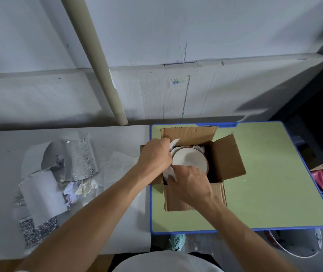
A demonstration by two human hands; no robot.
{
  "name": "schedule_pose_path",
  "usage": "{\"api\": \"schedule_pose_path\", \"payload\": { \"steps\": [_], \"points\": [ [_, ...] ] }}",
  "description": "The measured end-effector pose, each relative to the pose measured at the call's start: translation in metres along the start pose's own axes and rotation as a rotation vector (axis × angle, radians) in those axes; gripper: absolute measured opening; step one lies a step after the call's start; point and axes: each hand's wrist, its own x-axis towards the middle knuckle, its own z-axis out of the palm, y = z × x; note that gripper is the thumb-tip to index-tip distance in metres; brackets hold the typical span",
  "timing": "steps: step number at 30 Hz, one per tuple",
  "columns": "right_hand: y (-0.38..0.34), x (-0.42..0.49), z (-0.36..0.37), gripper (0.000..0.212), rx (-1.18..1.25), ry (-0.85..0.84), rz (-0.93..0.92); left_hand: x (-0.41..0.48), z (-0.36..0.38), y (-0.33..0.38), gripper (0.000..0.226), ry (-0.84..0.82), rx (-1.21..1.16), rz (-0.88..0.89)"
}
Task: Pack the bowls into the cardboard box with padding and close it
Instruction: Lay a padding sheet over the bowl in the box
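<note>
Obs.: the cardboard box (227,158) stands open on the green-topped bench (274,183), all four flaps splayed outward. One white bowl (189,159) sits inside, mouth up. Its brown outer wall shows at the right edge, and white paper padding (174,143) is tucked around its left and far sides. We cannot tell whether more bowls are stacked under it.

The left hand (155,156) reaches into the box's left side, fingers curled around the paper beside the bowl. The right hand (190,186) is at the near rim. Its fingertips are hidden, so we cannot tell whether it pinches paper, grips the rim, or only presses.

Handling, in our judgement: the bowl looks like glazed ceramic, so it is rigid, smooth, fairly heavy and liable to chip. We should take it under the rim on opposite sides. The paper is soft and crushable and can be bunched anywhere. The flaps are stiff and fold along their creases.

Foil sheeting (74,154) and crumpled scraps (78,190) lie on the grey bench to the left.
</note>
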Motion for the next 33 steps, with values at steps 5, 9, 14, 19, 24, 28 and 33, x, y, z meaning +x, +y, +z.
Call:
{"api": "schedule_pose_path", "payload": {
  "steps": [5, 9, 14, 19, 24, 28, 33],
  "points": [
    [0.009, 0.015, -0.01, 0.009, 0.149, -0.053, 0.051, 0.01, -0.011, 0.007, 0.011, 0.044, -0.013, -0.029],
    [0.015, 0.014, -0.007, 0.021, 0.133, -0.094, 0.043, 0.007, 0.008, 0.007, 0.01, -0.022, 0.028, 0.036],
    [0.011, 0.017, 0.003, 0.03, 0.067, -0.026, 0.009, 0.007, 0.022, 0.0, 0.017, 0.003, 0.09, 0.043],
    [0.006, 0.016, 0.002, 0.021, -0.133, -0.073, -0.08, 0.015, 0.024, -0.008, 0.019, 0.143, 0.133, 0.032],
    [0.001, 0.017, 0.011, 0.025, -0.221, -0.159, -0.096, 0.016, 0.043, -0.016, 0.018, 0.135, 0.238, 0.084],
    [0.013, 0.015, 0.011, 0.026, -0.128, -0.017, -0.095, 0.016, 0.041, -0.021, 0.023, 0.216, 0.183, 0.129],
    [0.015, 0.014, 0.01, 0.02, -0.131, -0.041, -0.098, 0.016, 0.037, -0.016, 0.026, 0.2, 0.174, 0.103]
  ]
}}
